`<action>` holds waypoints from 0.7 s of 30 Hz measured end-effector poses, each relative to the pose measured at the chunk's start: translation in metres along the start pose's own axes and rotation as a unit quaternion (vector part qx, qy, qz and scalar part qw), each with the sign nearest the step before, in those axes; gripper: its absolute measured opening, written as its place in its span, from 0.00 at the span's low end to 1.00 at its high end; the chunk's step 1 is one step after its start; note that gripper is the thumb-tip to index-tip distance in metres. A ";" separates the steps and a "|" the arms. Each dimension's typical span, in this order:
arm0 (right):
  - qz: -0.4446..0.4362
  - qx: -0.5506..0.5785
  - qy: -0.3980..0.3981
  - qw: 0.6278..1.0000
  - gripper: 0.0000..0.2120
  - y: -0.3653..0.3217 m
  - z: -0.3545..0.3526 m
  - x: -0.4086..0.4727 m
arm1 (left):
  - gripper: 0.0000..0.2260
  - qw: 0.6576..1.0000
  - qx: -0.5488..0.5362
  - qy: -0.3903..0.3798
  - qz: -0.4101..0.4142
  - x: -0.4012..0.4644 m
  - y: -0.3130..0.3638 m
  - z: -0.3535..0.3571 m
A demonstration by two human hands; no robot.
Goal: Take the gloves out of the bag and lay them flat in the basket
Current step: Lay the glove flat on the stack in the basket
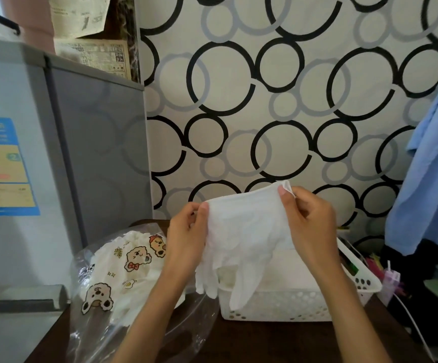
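One white glove point(244, 231) hangs cuff-up, its long axis vertical, fingertips dangling just above the near-left rim of the basket point(286, 305). Both the left hand point(186, 237) and right hand point(309, 218) pinch the cuff's corners, so laying it flat likely means carrying it back and right.

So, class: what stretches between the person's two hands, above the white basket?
In the head view, a white glove spans the gap: the left hand and right hand each pinch its cuff, and its tips dangle over the basket.
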State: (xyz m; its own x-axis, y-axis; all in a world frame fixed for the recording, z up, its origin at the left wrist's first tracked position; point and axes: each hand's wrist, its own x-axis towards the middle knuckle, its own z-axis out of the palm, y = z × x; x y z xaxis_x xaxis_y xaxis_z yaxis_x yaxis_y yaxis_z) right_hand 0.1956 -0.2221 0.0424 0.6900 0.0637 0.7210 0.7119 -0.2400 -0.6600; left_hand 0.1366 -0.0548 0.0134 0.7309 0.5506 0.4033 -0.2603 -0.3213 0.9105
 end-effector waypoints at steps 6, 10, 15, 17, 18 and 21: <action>0.080 0.128 -0.025 0.988 0.22 -0.015 0.020 0.000 | 0.11 0.980 0.173 0.054 0.083 0.022 0.018 -0.043; 0.235 0.233 -0.050 0.942 0.23 -0.004 0.022 0.000 | 0.08 0.964 0.235 0.014 0.124 0.037 0.037 -0.053; 0.275 -0.022 -0.087 0.957 0.18 0.049 -0.004 -0.001 | 0.08 0.916 0.336 -0.201 0.082 0.068 0.001 0.005; 0.259 -0.113 -0.100 0.954 0.20 0.072 -0.016 0.000 | 0.08 0.897 0.351 -0.260 0.067 0.075 -0.019 0.033; 0.253 -0.143 -0.101 0.951 0.20 0.082 -0.021 0.000 | 0.09 0.888 0.365 -0.273 0.066 0.077 -0.026 0.045; 0.231 -0.239 -0.100 0.938 0.17 0.103 -0.031 0.002 | 0.11 0.864 0.411 -0.275 0.098 0.076 -0.035 0.073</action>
State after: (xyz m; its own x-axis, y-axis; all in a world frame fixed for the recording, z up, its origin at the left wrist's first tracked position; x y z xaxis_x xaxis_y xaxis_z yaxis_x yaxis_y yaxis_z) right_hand 0.2659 -0.2771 -0.0176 0.9549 0.0146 0.2965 0.2239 -0.6911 -0.6872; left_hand 0.2469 -0.0584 0.0057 0.9717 0.0468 0.2316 -0.0425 -0.9297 0.3660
